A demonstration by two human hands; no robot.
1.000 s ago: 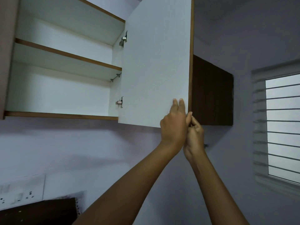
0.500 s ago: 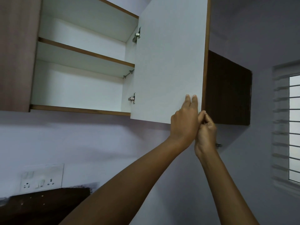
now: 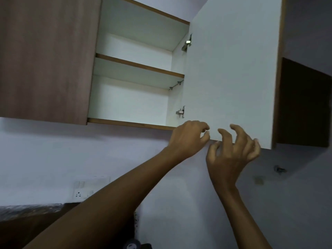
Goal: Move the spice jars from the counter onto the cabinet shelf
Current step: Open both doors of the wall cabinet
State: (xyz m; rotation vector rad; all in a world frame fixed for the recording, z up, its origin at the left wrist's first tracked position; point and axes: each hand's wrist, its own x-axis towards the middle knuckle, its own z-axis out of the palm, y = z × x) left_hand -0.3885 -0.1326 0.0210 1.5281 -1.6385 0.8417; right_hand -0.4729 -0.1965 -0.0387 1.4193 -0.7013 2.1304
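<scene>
No spice jar is in view. The wall cabinet stands open, showing a white interior with a middle shelf [image 3: 140, 66] and a bottom shelf [image 3: 125, 122], both edged in brown. Its white door [image 3: 233, 78] is swung out to the right. My left hand [image 3: 188, 139] hovers at the door's lower left corner with its fingers loosely curled, holding nothing. My right hand [image 3: 231, 151] is just below the door's bottom edge, fingers spread and bent, also holding nothing.
A shut brown cabinet door [image 3: 45, 60] is at the left. A dark cabinet [image 3: 303, 105] hangs behind the open door at the right. A wall socket [image 3: 84, 193] sits above a dark surface [image 3: 27, 212] at the lower left.
Both hands have let go of the door's right edge and dropped down and left to below its bottom edge. The view has shifted left, showing more of the shut brown door.
</scene>
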